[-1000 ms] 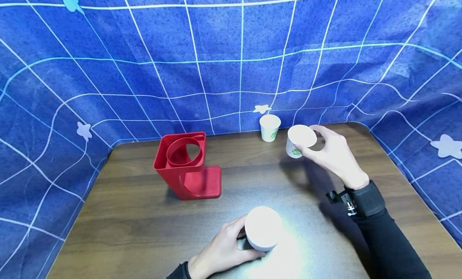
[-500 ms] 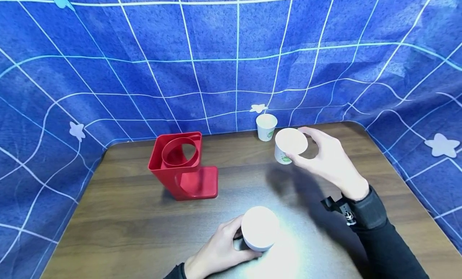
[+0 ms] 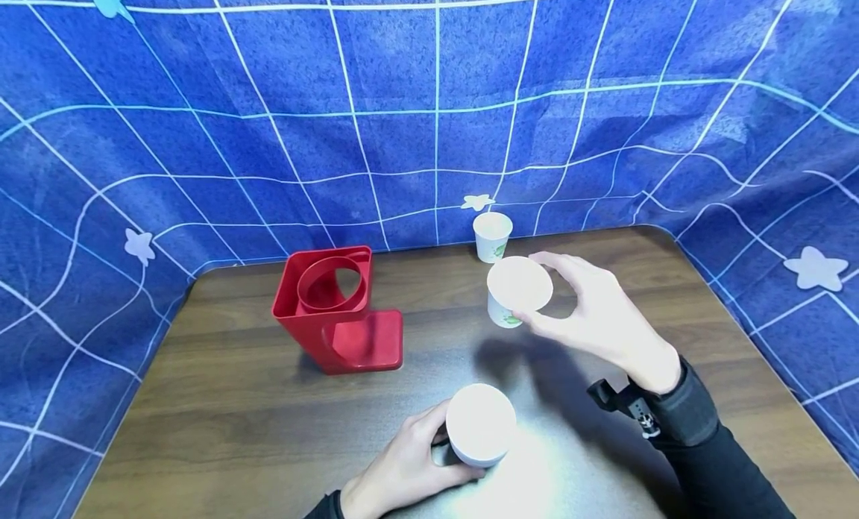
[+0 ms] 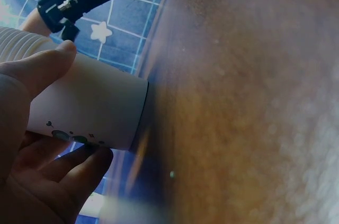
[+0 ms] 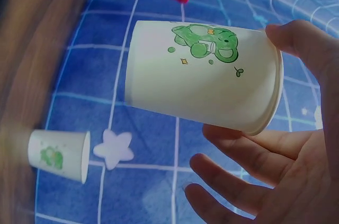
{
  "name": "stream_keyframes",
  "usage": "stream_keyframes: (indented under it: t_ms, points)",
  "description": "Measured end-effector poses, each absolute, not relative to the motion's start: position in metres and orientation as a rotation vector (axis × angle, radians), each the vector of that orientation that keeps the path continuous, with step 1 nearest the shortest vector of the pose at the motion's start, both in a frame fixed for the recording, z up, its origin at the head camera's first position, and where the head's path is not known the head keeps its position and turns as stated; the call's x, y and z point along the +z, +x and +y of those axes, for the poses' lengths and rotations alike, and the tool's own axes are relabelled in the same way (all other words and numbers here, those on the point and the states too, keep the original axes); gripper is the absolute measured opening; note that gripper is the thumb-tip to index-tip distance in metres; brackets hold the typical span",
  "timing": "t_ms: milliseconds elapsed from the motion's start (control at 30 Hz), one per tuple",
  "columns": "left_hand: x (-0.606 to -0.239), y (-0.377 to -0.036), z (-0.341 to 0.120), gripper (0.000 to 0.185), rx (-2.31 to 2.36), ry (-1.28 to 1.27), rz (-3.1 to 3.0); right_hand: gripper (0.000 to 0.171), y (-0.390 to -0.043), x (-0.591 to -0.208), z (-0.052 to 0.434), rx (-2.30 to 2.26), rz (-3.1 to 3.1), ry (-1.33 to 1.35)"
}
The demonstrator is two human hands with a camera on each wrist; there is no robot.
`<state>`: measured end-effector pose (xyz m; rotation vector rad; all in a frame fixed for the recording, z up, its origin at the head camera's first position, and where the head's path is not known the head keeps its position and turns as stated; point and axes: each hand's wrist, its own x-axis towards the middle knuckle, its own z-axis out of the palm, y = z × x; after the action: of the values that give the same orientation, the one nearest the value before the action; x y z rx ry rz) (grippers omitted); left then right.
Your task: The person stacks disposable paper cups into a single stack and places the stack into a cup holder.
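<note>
Near the front of the table, my left hand (image 3: 412,459) grips a stack of white paper cups (image 3: 481,423). Several nested rims show on the stack in the left wrist view, and its base is at or just over the tabletop. Between thumb and fingers, my right hand (image 3: 597,318) pinches a single paper cup (image 3: 513,291) near its rim, mouth up. This cup is raised, with its shadow on the wood below. A green cartoon animal is printed on its side (image 5: 206,75) in the right wrist view. Another paper cup (image 3: 493,239) stands upright at the back edge.
A red plastic stand (image 3: 335,310) with a round ring on top and a flat base is on the left of the wooden table (image 3: 221,400). Blue star-patterned cloth (image 3: 403,116) hangs behind and along the sides.
My right hand has brought its cup leftward and nearer to me, away from the back of the table. My left hand keeps holding the stack in place. The head view has shifted slightly.
</note>
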<state>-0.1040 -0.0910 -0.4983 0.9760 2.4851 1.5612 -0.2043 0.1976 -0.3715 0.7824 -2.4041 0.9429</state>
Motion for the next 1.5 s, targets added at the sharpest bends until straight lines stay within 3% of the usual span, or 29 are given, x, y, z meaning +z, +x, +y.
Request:
stream_keyframes:
  t_ms: [1067,1500]
  points:
    - [-0.501,-0.105,-0.09,0.074,1.544,1.04,2.521,0.078,-0.146,-0.342,0.184,0.976,-2.529,1.084]
    - [-0.501,-0.106,-0.091,0.07,1.536,1.042,2.518,0.074,-0.137,-0.339,0.181,0.982,-2.533,1.202]
